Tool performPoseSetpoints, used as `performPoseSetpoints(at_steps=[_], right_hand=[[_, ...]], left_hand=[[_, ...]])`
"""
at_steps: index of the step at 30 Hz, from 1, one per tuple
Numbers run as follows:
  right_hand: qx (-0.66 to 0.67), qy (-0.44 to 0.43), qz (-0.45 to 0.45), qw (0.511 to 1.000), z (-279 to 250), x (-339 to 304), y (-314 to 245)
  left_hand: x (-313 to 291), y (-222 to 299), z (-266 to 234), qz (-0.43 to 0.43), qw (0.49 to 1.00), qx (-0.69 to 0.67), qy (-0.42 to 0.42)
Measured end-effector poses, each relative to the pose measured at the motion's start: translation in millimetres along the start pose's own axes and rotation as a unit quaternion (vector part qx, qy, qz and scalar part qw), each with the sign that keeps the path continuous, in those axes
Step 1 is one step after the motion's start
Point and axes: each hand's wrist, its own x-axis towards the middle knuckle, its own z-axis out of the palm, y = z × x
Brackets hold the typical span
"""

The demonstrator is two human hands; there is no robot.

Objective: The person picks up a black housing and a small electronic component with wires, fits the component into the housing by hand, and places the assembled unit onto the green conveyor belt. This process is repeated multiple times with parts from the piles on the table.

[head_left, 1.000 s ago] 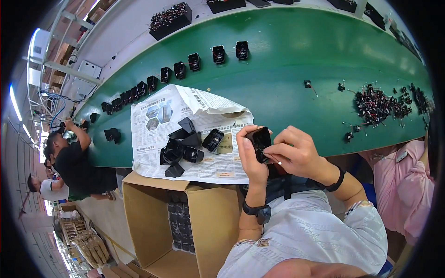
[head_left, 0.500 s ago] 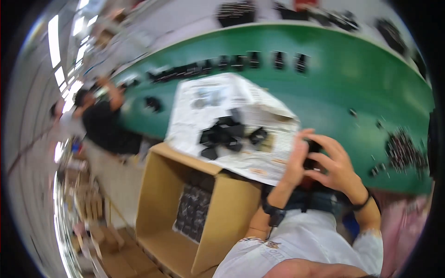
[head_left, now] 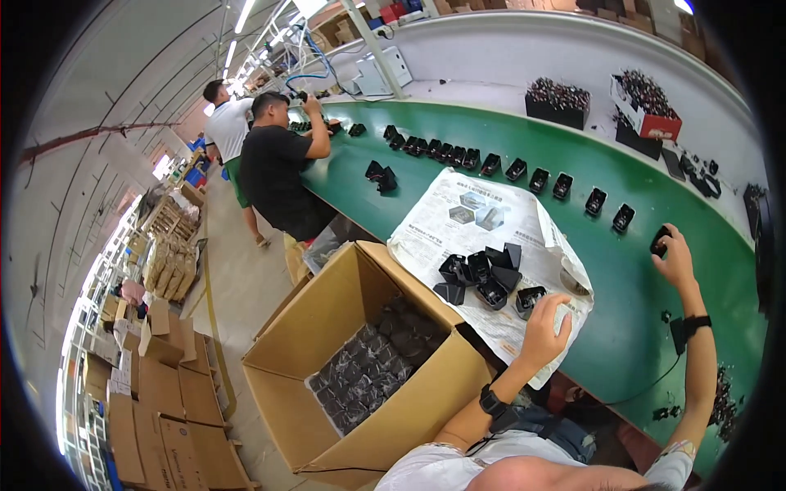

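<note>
Far out to the right, my right hand (head_left: 675, 260) is closed on a small black plastic housing (head_left: 659, 240) over the green bench, beyond the end of a row of similar housings (head_left: 562, 186). My left hand (head_left: 544, 334) is over the printed paper sheet, fingers apart, right beside an open-topped black housing (head_left: 530, 301); whether it touches this piece I cannot tell. Several more black housings (head_left: 491, 293) lie in a loose pile on the paper (head_left: 434, 217), left of that hand.
A deep cardboard box (head_left: 393, 421) holding wrapped black pieces stands against the bench (head_left: 639, 286). Small parts (head_left: 725, 405) lie heaped at the near right. Filled boxes (head_left: 557, 104) line the back ledge. A co-worker in black (head_left: 278, 168) works at the far left.
My hands were together in front of me around a dark piece. Now they are apart: the right has reached far right with a black housing, the left is by the pile. The view has turned.
</note>
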Motion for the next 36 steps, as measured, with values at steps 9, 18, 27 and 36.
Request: performPoseSetpoints(at_steps=[9, 18, 27, 36], right_hand=[[0.004, -0.024, 0.075, 0.997, 61.9, 56.7, 85.6], [-0.007, -0.051, 0.020, 0.998, -3.3, -18.7, 67.4], [-0.076, -0.085, 0.103, 0.988, -54.8, -199.0, -49.4], [0.054, -0.019, 0.203, 0.978, -33.9, -178.2, -68.8]], left_hand=[[-4.2, -26.6, 8.7, 0.089, 0.973, 0.214, 0.019], [-10.0, -27.6, 11.1, 0.077, 0.980, 0.178, -0.047], [-5.7, -22.7, 3.8, 0.112, 0.974, 0.194, 0.034], [1.8, -23.5, -12.5, 0.057, 0.956, 0.281, 0.064]])
